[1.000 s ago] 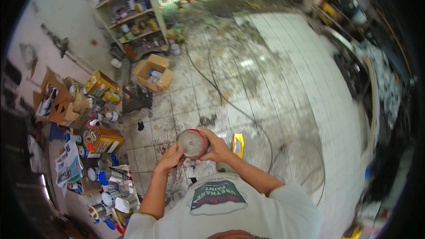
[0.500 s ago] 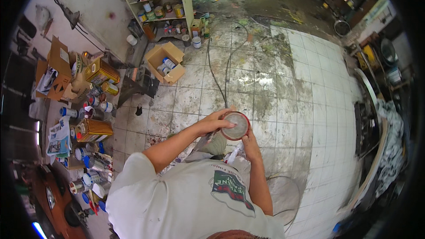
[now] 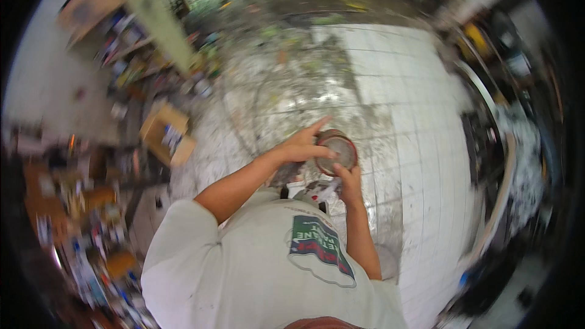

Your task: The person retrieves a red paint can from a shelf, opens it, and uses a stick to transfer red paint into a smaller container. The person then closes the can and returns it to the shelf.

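In front of my chest I hold a round can (image 3: 337, 151) with a grey, dull lid and a reddish rim. My left hand (image 3: 300, 147) grips it from the left, with the thumb lying over the lid and one finger pointing out past the side. On the near right side, my right hand (image 3: 349, 184) is closed on the can, its thumb at the rim. The undersides of both hands' fingers are hidden behind the can. Motion smears the surroundings.
An open cardboard box (image 3: 186, 157) with blue-and-white cans in it stands on the tiled floor (image 3: 420, 146). Shelving (image 3: 159, 24) with cans is at the far left. Cluttered cans and boxes (image 3: 119, 265) line the near left. A curved panel (image 3: 503, 201) stands on the right.
The view has swung to the right, so the shelf and box sit farther left. The can has tilted, showing more of its side, and a left finger now points outward.
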The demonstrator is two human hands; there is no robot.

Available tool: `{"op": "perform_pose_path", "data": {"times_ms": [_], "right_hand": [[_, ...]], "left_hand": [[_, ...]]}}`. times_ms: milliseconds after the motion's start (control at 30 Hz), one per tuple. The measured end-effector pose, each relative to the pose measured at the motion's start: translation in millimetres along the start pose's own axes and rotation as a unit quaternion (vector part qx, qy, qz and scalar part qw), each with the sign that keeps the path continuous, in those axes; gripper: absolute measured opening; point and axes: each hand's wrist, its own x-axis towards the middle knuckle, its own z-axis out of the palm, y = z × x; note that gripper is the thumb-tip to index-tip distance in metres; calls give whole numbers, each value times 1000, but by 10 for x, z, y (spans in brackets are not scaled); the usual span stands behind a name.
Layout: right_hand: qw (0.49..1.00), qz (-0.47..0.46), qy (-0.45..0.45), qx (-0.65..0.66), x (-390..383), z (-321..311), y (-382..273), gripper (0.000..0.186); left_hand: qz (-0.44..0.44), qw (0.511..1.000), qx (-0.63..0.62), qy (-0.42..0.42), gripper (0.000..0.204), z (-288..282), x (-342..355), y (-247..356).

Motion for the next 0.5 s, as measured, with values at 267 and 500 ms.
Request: {"op": "perform_pose_path", "data": {"times_ms": [267,500], "right_hand": [[990,-27,-31,-138,1648,-1091,-601,98],[952,69,-105,-279,3509,-1537,-1346,99]], "left_hand": [[-53,994,51,-86,115,-371,2167,413],[-144,989,-11,-37,108,-859,3527,670]]}}
